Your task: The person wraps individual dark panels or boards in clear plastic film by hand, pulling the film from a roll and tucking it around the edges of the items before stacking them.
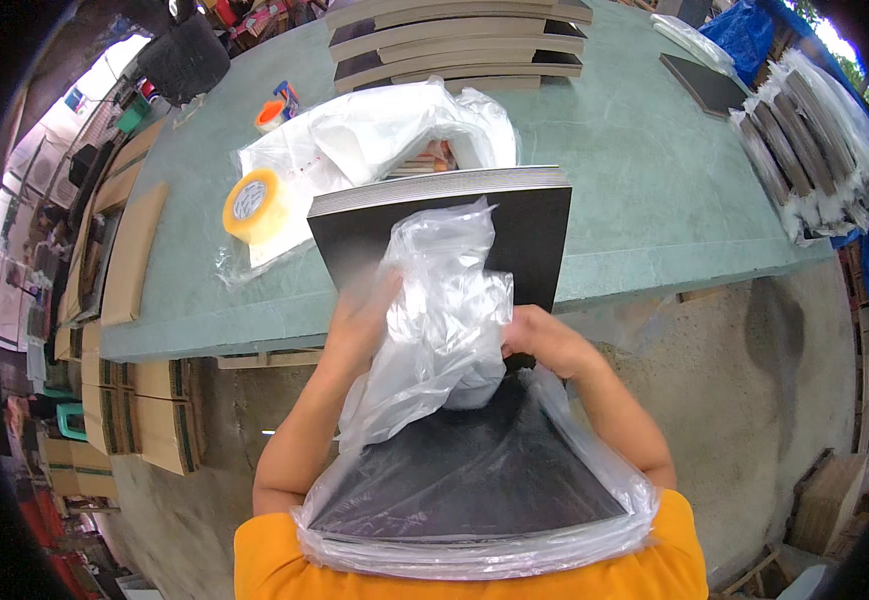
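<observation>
A clear plastic bag (pixel 445 290) is bunched up between my two hands. Its lower part is wrapped around a flat black stack (pixel 465 470) that rests against my front. My left hand (pixel 360 310), slightly blurred, grips the left side of the crumpled plastic, its fingertips partly hidden. On the other side, my right hand (pixel 547 342) is closed with thumb and fingers pinching the bag. Just beyond the hands, a thick stack of black boards (pixel 520 215) with pale edges leans at the table's near edge, partly covered by the plastic.
On the green table (pixel 645 200) lie white plastic bags (pixel 355 130), a tape roll (pixel 253 205) and an orange tape roll (pixel 272 115). Board stacks (pixel 455 45) stand at the far side; wrapped stacks (pixel 805 140) sit at right. Cardboard (pixel 137 250) leans at left.
</observation>
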{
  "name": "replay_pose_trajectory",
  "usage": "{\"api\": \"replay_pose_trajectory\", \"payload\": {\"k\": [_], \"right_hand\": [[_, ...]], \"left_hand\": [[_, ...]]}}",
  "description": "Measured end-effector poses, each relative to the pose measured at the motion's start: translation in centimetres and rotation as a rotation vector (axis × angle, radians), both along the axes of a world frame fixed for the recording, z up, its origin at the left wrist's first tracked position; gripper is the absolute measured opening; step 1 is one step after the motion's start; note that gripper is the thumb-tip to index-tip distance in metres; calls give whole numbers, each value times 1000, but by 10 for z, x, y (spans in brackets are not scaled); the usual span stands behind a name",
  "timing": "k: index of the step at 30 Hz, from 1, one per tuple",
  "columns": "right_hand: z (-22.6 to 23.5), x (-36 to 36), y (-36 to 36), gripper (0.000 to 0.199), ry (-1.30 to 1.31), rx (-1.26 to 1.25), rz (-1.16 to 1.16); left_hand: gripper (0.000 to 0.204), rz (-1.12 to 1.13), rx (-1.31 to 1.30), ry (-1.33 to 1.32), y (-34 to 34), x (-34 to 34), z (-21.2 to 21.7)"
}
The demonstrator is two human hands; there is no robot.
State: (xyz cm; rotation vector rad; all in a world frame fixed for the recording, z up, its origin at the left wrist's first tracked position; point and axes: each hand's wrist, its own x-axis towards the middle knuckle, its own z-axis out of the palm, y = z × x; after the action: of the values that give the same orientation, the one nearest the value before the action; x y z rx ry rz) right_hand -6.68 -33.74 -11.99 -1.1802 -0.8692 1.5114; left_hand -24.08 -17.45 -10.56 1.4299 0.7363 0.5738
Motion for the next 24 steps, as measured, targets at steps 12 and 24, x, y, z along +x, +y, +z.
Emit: {"api": "replay_pose_trajectory", "payload": {"k": [12,24], "right_hand": [[-2,4,-13,46,233,-7,-142],[8,22,5,11,-71,-3,-495]], "left_hand": [[12,366,770,53,-14,-3,44],[16,138,308,-25,1,-26,51]]}}
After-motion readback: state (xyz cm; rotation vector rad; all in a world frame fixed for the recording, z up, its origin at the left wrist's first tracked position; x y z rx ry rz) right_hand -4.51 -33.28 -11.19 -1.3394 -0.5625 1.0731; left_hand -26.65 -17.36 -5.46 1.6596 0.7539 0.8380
